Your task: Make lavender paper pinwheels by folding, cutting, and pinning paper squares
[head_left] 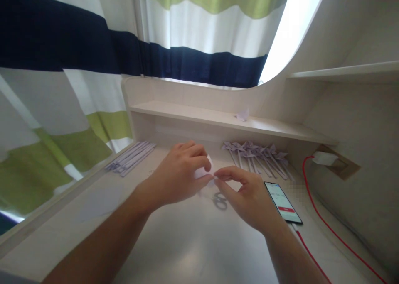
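Left hand (179, 174): fingers curled, closed on a small pale paper piece (204, 172), held just above the surface (174, 242). Right hand (246, 197): thumb and forefinger pinched on the same piece's right edge, other fingers loosely bent. Scissors (220, 201) lie flat below the hands. Phone (283, 202) just right of the right hand. Paper pinwheels (258, 155) in a row behind; paper strips (131, 157) far left.

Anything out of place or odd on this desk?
Only mildly: one small folded pale paper piece sits alone on the white shelf, apart from the row of paper pinwheels on the desk. Nothing spilled or damaged.
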Action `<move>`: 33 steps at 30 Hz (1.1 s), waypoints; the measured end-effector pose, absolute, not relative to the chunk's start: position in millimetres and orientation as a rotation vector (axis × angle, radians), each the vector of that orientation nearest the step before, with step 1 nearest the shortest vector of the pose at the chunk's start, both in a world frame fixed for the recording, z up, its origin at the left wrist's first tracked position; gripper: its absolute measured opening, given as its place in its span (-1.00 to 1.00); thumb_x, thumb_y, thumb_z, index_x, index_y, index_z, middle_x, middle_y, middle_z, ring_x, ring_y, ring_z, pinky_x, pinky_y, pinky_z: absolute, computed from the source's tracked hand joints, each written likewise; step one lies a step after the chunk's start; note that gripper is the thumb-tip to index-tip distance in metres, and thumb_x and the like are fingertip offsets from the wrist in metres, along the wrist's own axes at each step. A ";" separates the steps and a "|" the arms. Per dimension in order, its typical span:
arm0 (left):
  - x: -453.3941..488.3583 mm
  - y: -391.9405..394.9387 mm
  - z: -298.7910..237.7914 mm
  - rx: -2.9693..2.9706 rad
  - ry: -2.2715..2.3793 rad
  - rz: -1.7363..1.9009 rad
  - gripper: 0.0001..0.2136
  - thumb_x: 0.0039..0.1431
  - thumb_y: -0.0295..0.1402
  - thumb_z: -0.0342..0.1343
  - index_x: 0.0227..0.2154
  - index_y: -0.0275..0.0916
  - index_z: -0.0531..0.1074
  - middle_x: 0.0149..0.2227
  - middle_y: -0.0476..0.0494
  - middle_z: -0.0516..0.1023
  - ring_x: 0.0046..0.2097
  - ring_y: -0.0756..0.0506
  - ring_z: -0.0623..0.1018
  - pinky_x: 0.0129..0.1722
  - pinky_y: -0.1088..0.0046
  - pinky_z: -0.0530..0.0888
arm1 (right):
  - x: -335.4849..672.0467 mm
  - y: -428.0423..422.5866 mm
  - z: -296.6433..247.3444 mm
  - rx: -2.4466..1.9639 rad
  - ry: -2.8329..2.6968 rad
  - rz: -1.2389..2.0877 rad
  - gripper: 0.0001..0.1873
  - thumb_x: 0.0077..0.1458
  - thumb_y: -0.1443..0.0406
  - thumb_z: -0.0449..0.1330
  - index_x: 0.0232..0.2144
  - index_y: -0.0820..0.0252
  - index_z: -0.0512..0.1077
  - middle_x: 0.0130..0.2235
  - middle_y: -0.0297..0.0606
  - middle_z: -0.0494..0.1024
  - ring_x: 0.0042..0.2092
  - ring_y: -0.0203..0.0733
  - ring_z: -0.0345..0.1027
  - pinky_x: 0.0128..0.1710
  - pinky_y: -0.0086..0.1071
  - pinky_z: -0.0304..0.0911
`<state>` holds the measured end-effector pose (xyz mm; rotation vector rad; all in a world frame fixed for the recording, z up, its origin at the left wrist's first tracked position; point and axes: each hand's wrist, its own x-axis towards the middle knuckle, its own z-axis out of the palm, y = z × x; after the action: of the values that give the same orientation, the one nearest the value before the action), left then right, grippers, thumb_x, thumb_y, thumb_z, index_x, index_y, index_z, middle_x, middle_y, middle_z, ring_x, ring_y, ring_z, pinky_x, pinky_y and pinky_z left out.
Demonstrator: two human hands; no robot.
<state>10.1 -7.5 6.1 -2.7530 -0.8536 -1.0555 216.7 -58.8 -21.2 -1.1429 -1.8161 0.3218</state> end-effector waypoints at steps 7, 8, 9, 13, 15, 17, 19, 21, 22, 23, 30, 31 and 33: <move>7.8 11.7 2.2 -2.552 -1.240 -1.637 -0.64 0.17 -0.33 0.30 0.03 -0.20 0.49 -0.02 -0.18 0.56 0.03 -0.19 0.53 0.06 0.18 0.44 | 219.2 -59.3 -22.6 -1.162 -1.776 0.136 -0.84 0.17 0.39 0.28 -0.22 0.08 0.62 -0.25 -0.35 0.73 -0.24 -0.17 0.62 -0.37 -0.38 0.41; 6.7 15.6 1.7 -2.559 -1.344 -1.683 -0.61 0.17 -0.28 0.30 0.06 -0.20 0.48 -0.02 -0.18 0.57 0.00 -0.19 0.55 0.00 0.20 0.47 | 219.5 -59.7 -22.7 -1.148 -1.799 0.098 -0.83 0.18 0.39 0.27 -0.21 0.08 0.62 -0.24 -0.35 0.73 -0.24 -0.17 0.62 -0.34 -0.37 0.42; 5.6 19.0 1.7 -2.592 -1.452 -1.709 -0.60 0.18 -0.22 0.29 0.06 -0.20 0.49 -0.04 -0.19 0.60 -0.04 -0.19 0.58 -0.06 0.21 0.50 | 219.7 -60.1 -22.8 -1.130 -1.824 0.055 -0.83 0.18 0.40 0.27 -0.21 0.09 0.61 -0.24 -0.35 0.73 -0.25 -0.17 0.62 -0.31 -0.35 0.43; 3.1 22.9 5.5 -2.785 -1.675 -1.649 -0.77 0.18 -0.20 0.23 -0.20 -0.22 0.61 -0.21 -0.15 0.68 -0.17 -0.18 0.63 -0.12 0.25 0.51 | 219.8 -61.0 -23.7 -1.089 -1.864 -0.112 -0.84 0.19 0.40 0.26 -0.21 0.12 0.60 -0.22 -0.31 0.73 -0.23 -0.12 0.63 -0.19 -0.27 0.46; 3.4 21.0 8.1 -2.835 -1.680 -1.626 -0.83 0.16 -0.28 0.22 -0.25 -0.21 0.64 -0.21 -0.13 0.70 -0.16 -0.17 0.64 -0.12 0.28 0.51 | 219.7 -61.2 -24.1 -1.065 -1.876 -0.165 -0.85 0.19 0.41 0.26 -0.20 0.13 0.59 -0.21 -0.29 0.74 -0.21 -0.09 0.64 -0.17 -0.25 0.45; 4.0 19.6 9.3 -2.869 -1.673 -1.633 -0.76 0.11 -0.36 0.22 -0.16 -0.21 0.65 -0.15 -0.13 0.71 -0.11 -0.18 0.64 -0.11 0.30 0.52 | 219.7 -61.8 -23.9 -1.031 -1.915 -0.191 -0.84 0.20 0.42 0.25 -0.19 0.15 0.58 -0.21 -0.26 0.73 -0.20 -0.07 0.64 -0.16 -0.23 0.45; 4.6 19.9 8.8 -2.914 -1.681 -1.648 -0.66 0.06 -0.41 0.20 -0.06 -0.22 0.63 -0.11 -0.15 0.71 -0.10 -0.17 0.65 -0.13 0.33 0.54 | 219.7 -63.0 -23.0 -1.003 -1.966 -0.200 -0.84 0.22 0.42 0.24 -0.18 0.16 0.58 -0.22 -0.24 0.73 -0.21 -0.06 0.63 -0.17 -0.20 0.44; 5.2 20.9 7.3 -2.961 -1.694 -1.651 -0.64 0.06 -0.43 0.18 -0.05 -0.24 0.63 -0.11 -0.16 0.71 -0.11 -0.17 0.65 -0.17 0.35 0.55 | 219.8 -64.4 -21.9 -0.996 -2.003 -0.195 -0.85 0.23 0.41 0.23 -0.19 0.16 0.58 -0.25 -0.25 0.72 -0.23 -0.05 0.62 -0.19 -0.19 0.43; 5.6 21.4 6.6 -2.971 -1.693 -1.656 -0.66 0.07 -0.43 0.17 -0.07 -0.24 0.64 -0.12 -0.16 0.71 -0.12 -0.17 0.66 -0.19 0.36 0.55 | 219.8 -65.0 -21.3 -0.995 -2.011 -0.191 -0.85 0.24 0.41 0.23 -0.19 0.16 0.58 -0.25 -0.25 0.71 -0.24 -0.05 0.62 -0.19 -0.19 0.42; 6.1 21.7 6.0 -2.971 -1.682 -1.667 -0.68 0.08 -0.42 0.16 -0.10 -0.24 0.64 -0.14 -0.16 0.71 -0.13 -0.17 0.66 -0.20 0.37 0.55 | 219.8 -65.5 -20.9 -0.997 -2.009 -0.187 -0.85 0.24 0.41 0.23 -0.19 0.15 0.58 -0.26 -0.25 0.71 -0.24 -0.06 0.62 -0.19 -0.19 0.42; 10.3 20.8 2.3 -2.972 -1.411 -1.816 -0.72 0.13 -0.47 0.08 -0.19 -0.23 0.66 -0.23 -0.13 0.71 -0.23 -0.13 0.65 -0.32 0.41 0.53 | 219.5 -65.0 -21.3 -1.082 -1.848 -0.124 -0.85 0.18 0.39 0.28 -0.21 0.08 0.60 -0.21 -0.29 0.74 -0.21 -0.06 0.63 -0.14 -0.20 0.47; 10.8 19.8 1.5 -2.980 -1.346 -1.815 -0.73 0.15 -0.48 0.07 -0.21 -0.22 0.66 -0.23 -0.12 0.70 -0.22 -0.12 0.64 -0.32 0.42 0.53 | 219.5 -64.9 -21.6 -1.102 -1.812 -0.104 -0.85 0.17 0.38 0.28 -0.22 0.06 0.61 -0.22 -0.30 0.74 -0.22 -0.06 0.63 -0.13 -0.20 0.48; 12.1 16.1 0.4 -3.010 -1.221 -1.764 -0.77 0.21 -0.46 0.08 -0.25 -0.20 0.66 -0.23 -0.11 0.68 -0.21 -0.10 0.63 -0.31 0.44 0.51 | 219.1 -65.0 -22.1 -1.136 -1.766 -0.068 -0.84 0.16 0.37 0.28 -0.23 0.04 0.61 -0.23 -0.32 0.74 -0.25 -0.08 0.63 -0.14 -0.21 0.50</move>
<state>12.1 16.1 0.4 -3.0103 -1.2214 -1.7638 219.1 -65.0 -22.1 -1.1357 -1.7659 -0.0681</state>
